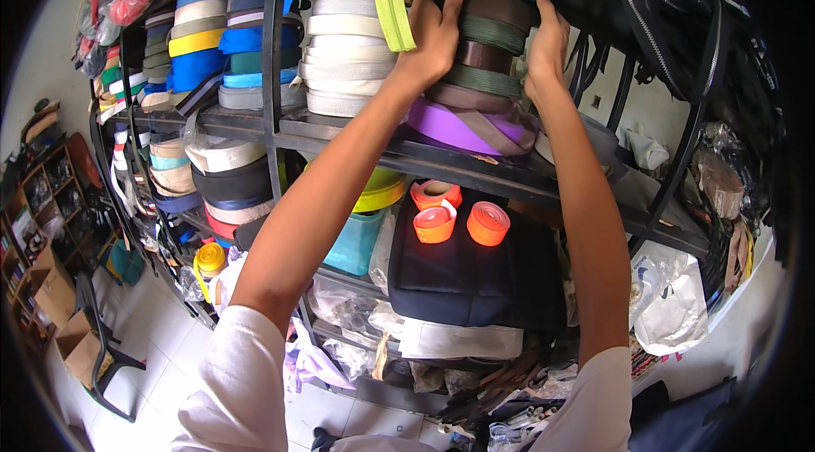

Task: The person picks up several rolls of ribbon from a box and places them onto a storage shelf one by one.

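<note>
Green and brown tape rolls (491,34), head view: stack upright, long axis vertical, set between left hand (433,43) and right hand (548,43), each about equally near. Thumbs point up along the sides; fingers hidden behind, grasp cannot be told. Surface: black shelf (458,163). Room: white tiled floor (157,359), lower left

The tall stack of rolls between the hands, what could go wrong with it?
The stack of rolls is tall, so it might topple if the left hand and right hand push unevenly. The left hand is also close to the white rolls and could bump them. If something falls, it might knock the orange rolls below.
</note>
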Available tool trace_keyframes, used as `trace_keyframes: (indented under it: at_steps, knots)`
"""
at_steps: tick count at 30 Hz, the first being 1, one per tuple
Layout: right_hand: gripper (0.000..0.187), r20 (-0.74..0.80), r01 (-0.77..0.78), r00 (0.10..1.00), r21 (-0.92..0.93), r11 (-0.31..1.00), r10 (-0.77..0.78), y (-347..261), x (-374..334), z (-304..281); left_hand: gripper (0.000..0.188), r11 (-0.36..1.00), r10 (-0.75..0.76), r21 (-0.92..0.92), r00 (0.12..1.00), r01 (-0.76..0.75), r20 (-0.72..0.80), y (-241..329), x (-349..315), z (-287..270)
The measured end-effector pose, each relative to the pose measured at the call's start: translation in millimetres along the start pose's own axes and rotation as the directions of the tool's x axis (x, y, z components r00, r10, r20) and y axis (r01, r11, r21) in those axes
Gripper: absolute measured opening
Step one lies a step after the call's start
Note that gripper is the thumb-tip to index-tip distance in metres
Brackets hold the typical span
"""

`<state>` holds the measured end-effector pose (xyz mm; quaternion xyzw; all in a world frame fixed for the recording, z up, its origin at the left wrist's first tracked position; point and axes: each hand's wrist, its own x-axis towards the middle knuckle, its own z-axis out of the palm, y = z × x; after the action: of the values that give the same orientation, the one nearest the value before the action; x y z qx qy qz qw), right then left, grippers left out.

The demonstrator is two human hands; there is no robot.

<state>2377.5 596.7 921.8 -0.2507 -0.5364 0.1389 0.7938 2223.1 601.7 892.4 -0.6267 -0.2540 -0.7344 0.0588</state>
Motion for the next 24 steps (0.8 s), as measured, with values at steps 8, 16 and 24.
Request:
trace_keyframes:
  at_steps: [8,16,24]
  knots:
    - [0.049,-0.064,0.237,0.971,0.109,0.965,-0.232,-47,-132,-2,0.053,0.941,-0.338,0.180,0.839,0.287,0.426,69,-65,-103]
    - [0.020,0.111,0.038,0.988,0.519,0.854,-0.111,-69,-316,182,0.035,0.896,-0.305,-0.286,0.939,0.339,0.158,55,-107,-323]
    - [0.027,0.738,-0.591,0.658,0.381,0.711,0.152,-166,-532,395,0.031,0.848,-0.461,0.138,0.840,0.512,-0.285,78,-177,-671]
